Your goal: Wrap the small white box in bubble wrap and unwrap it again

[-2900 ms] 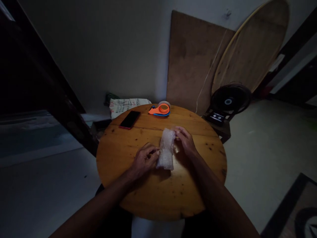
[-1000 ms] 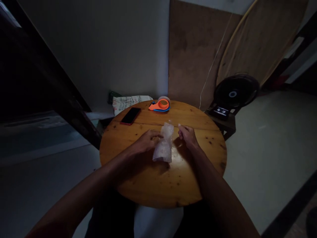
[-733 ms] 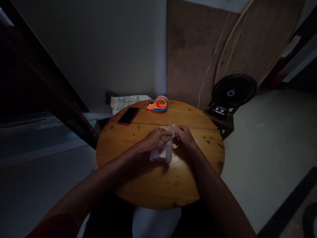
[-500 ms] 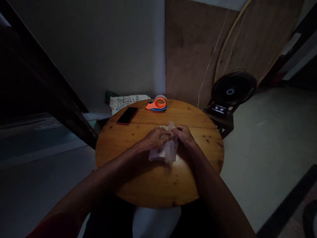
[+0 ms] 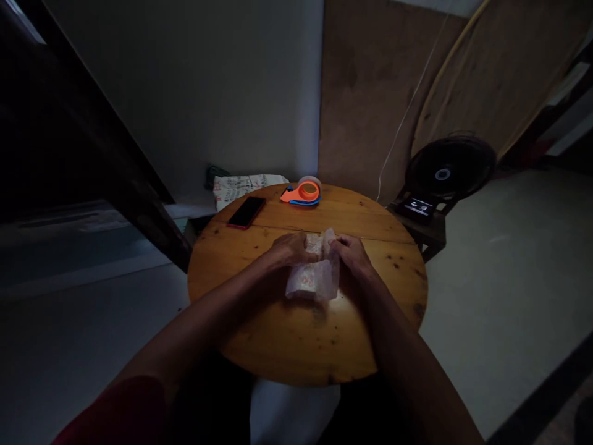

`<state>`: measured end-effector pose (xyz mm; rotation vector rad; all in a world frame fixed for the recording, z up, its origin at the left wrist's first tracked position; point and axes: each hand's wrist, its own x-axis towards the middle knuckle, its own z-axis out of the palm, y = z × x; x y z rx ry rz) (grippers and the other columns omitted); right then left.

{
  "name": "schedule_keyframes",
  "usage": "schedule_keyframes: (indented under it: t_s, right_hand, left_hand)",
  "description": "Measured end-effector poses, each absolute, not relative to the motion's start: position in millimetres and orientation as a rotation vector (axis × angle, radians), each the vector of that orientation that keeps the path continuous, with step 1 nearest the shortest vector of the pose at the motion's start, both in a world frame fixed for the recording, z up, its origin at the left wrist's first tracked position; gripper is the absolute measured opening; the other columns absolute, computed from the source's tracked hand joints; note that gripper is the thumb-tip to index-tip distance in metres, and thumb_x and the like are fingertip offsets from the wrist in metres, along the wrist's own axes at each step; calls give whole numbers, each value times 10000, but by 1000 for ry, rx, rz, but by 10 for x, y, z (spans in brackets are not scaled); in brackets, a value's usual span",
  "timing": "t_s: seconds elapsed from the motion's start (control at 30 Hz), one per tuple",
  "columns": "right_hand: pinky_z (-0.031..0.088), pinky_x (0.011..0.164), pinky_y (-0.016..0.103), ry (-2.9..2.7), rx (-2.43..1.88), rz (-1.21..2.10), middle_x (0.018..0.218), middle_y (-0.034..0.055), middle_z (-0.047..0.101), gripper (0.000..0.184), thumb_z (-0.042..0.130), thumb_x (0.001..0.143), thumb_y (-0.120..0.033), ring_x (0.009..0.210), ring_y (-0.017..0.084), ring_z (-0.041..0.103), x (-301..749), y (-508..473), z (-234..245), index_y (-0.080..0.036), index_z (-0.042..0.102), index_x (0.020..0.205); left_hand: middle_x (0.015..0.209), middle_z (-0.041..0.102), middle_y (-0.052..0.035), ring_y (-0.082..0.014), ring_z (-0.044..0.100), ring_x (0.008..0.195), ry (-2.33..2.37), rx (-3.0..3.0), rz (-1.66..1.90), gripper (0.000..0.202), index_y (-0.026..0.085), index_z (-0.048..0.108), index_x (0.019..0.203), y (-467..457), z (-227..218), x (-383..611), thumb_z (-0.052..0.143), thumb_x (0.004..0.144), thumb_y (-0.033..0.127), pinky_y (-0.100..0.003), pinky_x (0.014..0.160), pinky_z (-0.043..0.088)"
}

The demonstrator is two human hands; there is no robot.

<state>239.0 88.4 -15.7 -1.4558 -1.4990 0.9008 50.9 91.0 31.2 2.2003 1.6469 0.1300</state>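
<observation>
A small package in clear bubble wrap (image 5: pixel 309 281) lies on the round wooden table (image 5: pixel 250 346), with faint reddish marks showing through the plastic. My left hand (image 5: pixel 291 248) grips its left side, thumb lying across the near face and fingers curled behind. On the other side my right hand (image 5: pixel 354 253) is closed, pinching the loose right edge of the wrap between thumb and fingers. What sits inside the wrap is too blurred to make out.
Toward the table's far edge stands an orange and blue tape dispenser (image 5: pixel 303 192), left of it a phone with a red edge (image 5: pixel 247 212). A printed white sack (image 5: pixel 231 188) lies behind the table. To the right, a dark fan (image 5: pixel 445 175) rests by a small stool (image 5: pixel 438 232).
My left hand has slid left off the middle of the package, uncovering more of it. My right hand still pinches the wrap's right edge. The whole view has shifted slightly.
</observation>
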Motion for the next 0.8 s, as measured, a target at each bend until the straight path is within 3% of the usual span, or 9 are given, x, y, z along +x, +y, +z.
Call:
schedule_keyframes:
  t_s: [0.13,0.33,0.5,0.63,0.8]
  right_hand:
    - [345,502,218,-1511,-1452,867,590,-27,538,262,536,697,-422,543,115,458,2394,914,-195,-171,593,653]
    - [343,511,218,-1513,-1419,836,572,-30,519,284,539,710,-447,546,115,441,2386,917,-206,-177,585,634]
    - [338,520,220,-1525,-1419,818,581,-27,513,277,529,707,-435,565,119,451,2377,904,-192,-172,587,639]
    - [327,523,220,-1531,-1445,748,582,-27,518,258,516,709,-405,566,118,455,2389,930,-209,-174,580,614]
    - [326,517,223,-1572,-1528,666,589,-18,552,252,498,716,-380,585,135,494,2407,945,-207,-176,620,632]
  left_hand:
    - [809,698,-57,-213,623,712,1641,2252,60,340,192,667,860,909,357,492,587,680,469,-266,567,390]
    - [822,709,-114,-277,649,817,1684,2292,62,459,174,700,801,878,426,593,628,632,595,-302,654,443]
    - [884,711,-124,-275,649,874,1718,2333,7,265,182,707,818,896,480,670,622,677,390,-301,688,447]
    - [741,674,-79,-216,618,720,1822,2193,190,214,179,679,739,965,420,417,575,703,362,-268,600,396]
    - [512,495,8,-120,465,510,1748,1929,596,192,163,565,572,1016,219,-2,530,697,305,-229,454,246]
